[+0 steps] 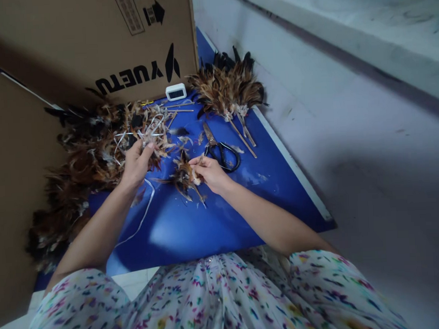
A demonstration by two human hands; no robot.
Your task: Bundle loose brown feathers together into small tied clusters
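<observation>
Over the blue tabletop (193,228), my right hand (210,173) pinches a small bunch of brown feathers (183,176), its quills pointing toward me. My left hand (136,163) is at the right edge of a large heap of feathers (91,155), thumb and fingers drawn together; whatever lies between them is too small to make out. White string (154,126) lies looped on the heap just beyond that hand, and a loose strand (148,206) trails down the table. Black-handled scissors (222,154) lie right beside my right hand, blades pointing away.
Feather dusters on sticks (230,86) lie at the back right by the wall (313,146). A small white digital timer (176,92) stands before a tall cardboard box (141,42). Thin sticks (180,108) and feather scraps are scattered nearby. A ledge (362,32) juts out at upper right.
</observation>
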